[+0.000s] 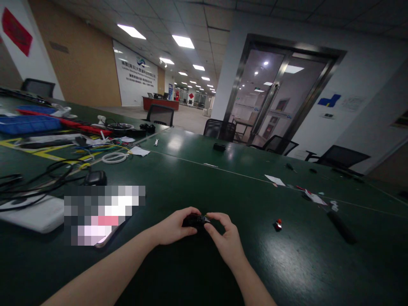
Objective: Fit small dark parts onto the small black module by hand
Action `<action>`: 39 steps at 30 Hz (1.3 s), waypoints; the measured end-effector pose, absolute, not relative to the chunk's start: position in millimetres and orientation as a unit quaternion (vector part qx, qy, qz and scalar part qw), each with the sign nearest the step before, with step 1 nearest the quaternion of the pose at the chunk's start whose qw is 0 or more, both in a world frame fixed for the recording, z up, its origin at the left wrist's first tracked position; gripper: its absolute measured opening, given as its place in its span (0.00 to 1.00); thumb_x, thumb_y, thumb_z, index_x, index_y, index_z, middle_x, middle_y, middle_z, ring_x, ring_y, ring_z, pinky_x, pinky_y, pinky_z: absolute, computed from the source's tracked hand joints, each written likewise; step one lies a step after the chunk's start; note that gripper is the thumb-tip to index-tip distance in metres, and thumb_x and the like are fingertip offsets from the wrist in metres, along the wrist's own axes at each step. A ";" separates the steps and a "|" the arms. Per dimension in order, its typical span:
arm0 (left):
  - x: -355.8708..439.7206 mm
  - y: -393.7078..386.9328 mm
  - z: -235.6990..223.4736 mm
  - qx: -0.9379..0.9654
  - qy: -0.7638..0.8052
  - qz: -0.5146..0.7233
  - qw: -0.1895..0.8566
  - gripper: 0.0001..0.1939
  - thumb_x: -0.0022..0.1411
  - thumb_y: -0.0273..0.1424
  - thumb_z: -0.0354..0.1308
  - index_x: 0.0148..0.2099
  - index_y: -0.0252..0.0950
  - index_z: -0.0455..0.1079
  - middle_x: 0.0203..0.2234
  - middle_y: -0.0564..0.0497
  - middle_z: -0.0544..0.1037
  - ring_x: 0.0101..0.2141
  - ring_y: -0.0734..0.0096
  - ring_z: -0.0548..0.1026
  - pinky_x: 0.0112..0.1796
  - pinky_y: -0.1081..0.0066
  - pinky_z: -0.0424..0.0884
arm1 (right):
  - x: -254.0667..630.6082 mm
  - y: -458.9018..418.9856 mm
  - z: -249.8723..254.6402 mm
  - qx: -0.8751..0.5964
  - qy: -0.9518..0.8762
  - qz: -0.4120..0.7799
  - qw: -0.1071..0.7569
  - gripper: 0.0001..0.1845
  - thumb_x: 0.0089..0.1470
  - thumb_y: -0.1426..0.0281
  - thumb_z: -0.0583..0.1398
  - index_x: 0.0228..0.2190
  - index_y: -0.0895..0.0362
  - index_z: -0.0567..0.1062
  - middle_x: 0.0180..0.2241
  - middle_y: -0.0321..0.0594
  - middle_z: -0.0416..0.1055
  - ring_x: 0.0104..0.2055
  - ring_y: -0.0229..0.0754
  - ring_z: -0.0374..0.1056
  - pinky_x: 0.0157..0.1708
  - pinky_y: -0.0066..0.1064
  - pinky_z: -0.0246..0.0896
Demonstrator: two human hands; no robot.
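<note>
Two bare hands meet over the near middle of the dark green table (178, 182) in the head view, with a small black object (191, 220) between them. The left hand (175, 226) grasps it from the left, its thumb along the near side and its fingers curled over the far side. The right hand (225, 233) pinches at the object's right end with thumb and forefinger, where a pale, shiny bit shows; whether that bit belongs to the object or is a separate piece, I cannot tell. The left fingers cover much of the object's left part, and its dark surface nearly merges with the table, so its outline and details are hard to make out. Both forearms are cut off at the near edge. To the left, a coarse pixel patch hides most of a phone-like slab (111, 235), leaving only a near edge visible. Well to the right of the hands lies a tiny red-and-silver piece (278, 225), too small to identify. Farther left, black cables (52, 180) partly cover a white box (47, 216), which the left edge crops.
</note>
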State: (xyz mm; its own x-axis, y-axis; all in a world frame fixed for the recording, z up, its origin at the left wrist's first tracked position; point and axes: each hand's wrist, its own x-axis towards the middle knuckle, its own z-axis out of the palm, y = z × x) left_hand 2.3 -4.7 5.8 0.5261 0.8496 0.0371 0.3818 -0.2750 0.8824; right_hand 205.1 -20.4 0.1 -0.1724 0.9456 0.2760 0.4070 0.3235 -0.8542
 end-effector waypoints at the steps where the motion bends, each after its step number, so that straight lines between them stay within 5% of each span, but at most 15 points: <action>1: 2.2 -4.9 6.1 0.755 0.407 0.263 0.443 0.20 0.55 0.30 0.58 0.51 0.41 0.63 0.44 0.52 0.71 0.45 0.63 0.70 0.46 0.64 0.65 | 203.9 -20.5 -0.7 -0.485 -0.702 0.321 0.411 0.12 0.48 0.65 0.61 0.38 0.49 0.75 0.42 0.39 0.70 0.48 0.46 0.64 0.49 0.42 0.58; 22: 3.3 -3.7 2.0 0.771 0.418 0.242 0.416 0.20 0.54 0.30 0.59 0.50 0.42 0.64 0.44 0.53 0.71 0.45 0.64 0.70 0.47 0.64 0.64 | 203.0 -23.7 6.8 -0.522 -0.771 0.270 0.247 0.12 0.49 0.67 0.60 0.39 0.47 0.74 0.48 0.36 0.66 0.54 0.46 0.59 0.53 0.43 0.52; 39: 7.6 -5.7 7.6 0.818 0.427 0.202 0.327 0.22 0.53 0.30 0.59 0.52 0.43 0.64 0.45 0.50 0.68 0.47 0.61 0.66 0.49 0.61 0.63 | 209.4 -21.4 6.3 -0.505 -0.779 0.282 0.242 0.18 0.48 0.67 0.61 0.44 0.46 0.71 0.46 0.34 0.69 0.52 0.45 0.61 0.53 0.42 0.52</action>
State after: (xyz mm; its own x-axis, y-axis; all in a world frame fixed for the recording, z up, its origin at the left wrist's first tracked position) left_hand 7.6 -5.7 7.6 0.5533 0.8314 0.0518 0.5663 -0.4210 0.7085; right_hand 209.4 -21.4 6.3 -0.3736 0.9231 0.0912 0.6503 0.3308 -0.6838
